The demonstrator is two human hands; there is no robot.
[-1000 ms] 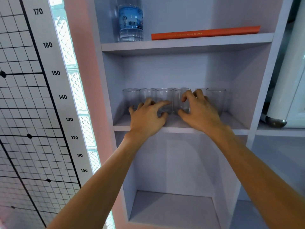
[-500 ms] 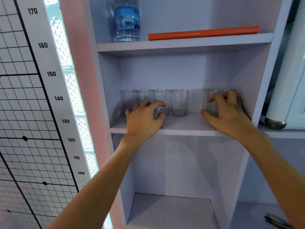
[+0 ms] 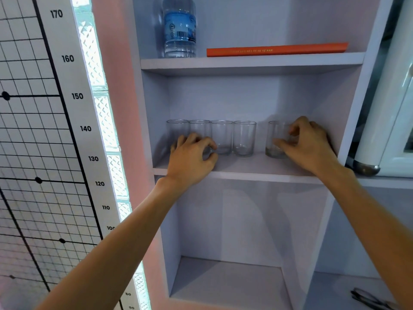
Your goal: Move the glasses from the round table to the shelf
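Five clear glasses stand on the middle shelf (image 3: pixel 257 175). The left hand (image 3: pixel 192 157) has its fingers curled round the lower part of the second glass (image 3: pixel 199 129), thumb at the near side, knuckles partly covering the first glass (image 3: pixel 177 130) beside it. The third glass (image 3: pixel 222 137) and fourth glass (image 3: pixel 244 138) stand just to the right of that hand, the four packed side by side in a row.

Across a gap, near the shelf's right wall, the right hand (image 3: pixel 308 144) grips the fifth glass (image 3: pixel 276 133), thumb across its front, fingers round its far side near the rim. Its base is down at the board.

All are plain, straight-sided tumblers with thick bottoms, and all look empty. On the board above stand a water bottle (image 3: pixel 180 30) and a flat orange book (image 3: pixel 277 49).
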